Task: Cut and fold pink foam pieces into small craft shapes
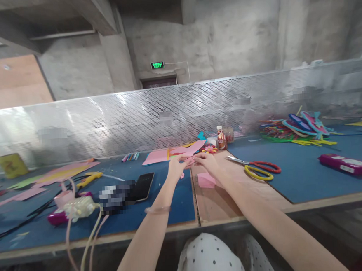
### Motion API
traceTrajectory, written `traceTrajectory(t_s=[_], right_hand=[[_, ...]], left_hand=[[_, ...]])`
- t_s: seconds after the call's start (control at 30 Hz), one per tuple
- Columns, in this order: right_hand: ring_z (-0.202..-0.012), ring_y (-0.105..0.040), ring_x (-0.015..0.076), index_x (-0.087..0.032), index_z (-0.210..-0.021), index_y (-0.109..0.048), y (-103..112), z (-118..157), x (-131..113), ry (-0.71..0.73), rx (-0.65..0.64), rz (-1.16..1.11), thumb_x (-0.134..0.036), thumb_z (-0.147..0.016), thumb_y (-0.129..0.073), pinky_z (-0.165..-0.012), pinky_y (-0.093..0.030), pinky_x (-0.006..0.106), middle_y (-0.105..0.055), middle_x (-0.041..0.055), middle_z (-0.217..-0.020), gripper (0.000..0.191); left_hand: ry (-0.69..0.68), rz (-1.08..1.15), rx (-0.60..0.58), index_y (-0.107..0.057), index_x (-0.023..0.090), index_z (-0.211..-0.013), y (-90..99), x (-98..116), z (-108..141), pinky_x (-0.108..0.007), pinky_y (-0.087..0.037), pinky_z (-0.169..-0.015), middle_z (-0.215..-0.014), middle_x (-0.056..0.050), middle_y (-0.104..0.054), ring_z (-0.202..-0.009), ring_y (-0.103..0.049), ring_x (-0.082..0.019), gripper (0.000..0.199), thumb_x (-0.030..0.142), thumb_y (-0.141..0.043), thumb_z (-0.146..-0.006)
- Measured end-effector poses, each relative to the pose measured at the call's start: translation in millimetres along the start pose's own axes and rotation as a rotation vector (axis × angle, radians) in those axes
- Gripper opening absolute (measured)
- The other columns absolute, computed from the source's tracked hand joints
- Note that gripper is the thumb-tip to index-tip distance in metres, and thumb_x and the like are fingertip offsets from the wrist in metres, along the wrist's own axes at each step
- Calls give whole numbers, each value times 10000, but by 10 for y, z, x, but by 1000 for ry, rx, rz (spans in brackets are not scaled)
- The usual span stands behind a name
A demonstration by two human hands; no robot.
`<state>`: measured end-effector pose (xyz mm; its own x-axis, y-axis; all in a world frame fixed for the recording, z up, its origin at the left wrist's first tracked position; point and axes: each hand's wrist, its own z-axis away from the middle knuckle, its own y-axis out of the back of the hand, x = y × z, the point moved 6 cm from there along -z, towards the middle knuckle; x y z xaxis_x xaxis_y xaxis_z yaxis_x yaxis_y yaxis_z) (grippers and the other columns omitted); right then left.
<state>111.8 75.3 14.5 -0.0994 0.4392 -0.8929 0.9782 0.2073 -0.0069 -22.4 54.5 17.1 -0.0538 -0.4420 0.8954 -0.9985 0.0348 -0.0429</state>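
Observation:
My left hand and my right hand meet over the middle of the table. Their fingertips are closed together on a small piece of pink paper, whose exact shape is too small to make out. Below my right hand lies a pink paper square on the bare wooden strip. Just behind the hands are larger pink sheets and a red and yellow paper flower. To the right rest scissors with one red and one yellow handle, their blades spread and pointing left.
On the left lie a black phone, a corded bag and a yellow-handled tool. A small bottle stands behind the hands. Coloured sticks and a purple box are on the right. A perforated metal screen edges the back.

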Motion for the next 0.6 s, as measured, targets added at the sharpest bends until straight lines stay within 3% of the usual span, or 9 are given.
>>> traceTrajectory(t_s=[0.43, 0.6], right_hand=[[-615, -583, 119, -122, -759, -672, 5, -8, 20, 2, -13, -4, -327, -617, -667, -670, -500, 288, -659, 60, -761, 250], [-630, -587, 123, -118, -761, -666, 3, -15, 35, -6, -13, -18, -326, -616, -670, -676, -499, 292, -656, 61, -760, 254]], left_hand=[[21, -12, 17, -625, 95, -777, 3, 22, -2, -319, -558, -640, -733, -60, -646, -694, -646, -188, 339, 326, -739, -557], [19, 12, 8, -611, 103, -821, 4, 20, 0, -327, -556, -629, -625, -21, -611, -643, -646, -183, 361, 321, -738, -563]])
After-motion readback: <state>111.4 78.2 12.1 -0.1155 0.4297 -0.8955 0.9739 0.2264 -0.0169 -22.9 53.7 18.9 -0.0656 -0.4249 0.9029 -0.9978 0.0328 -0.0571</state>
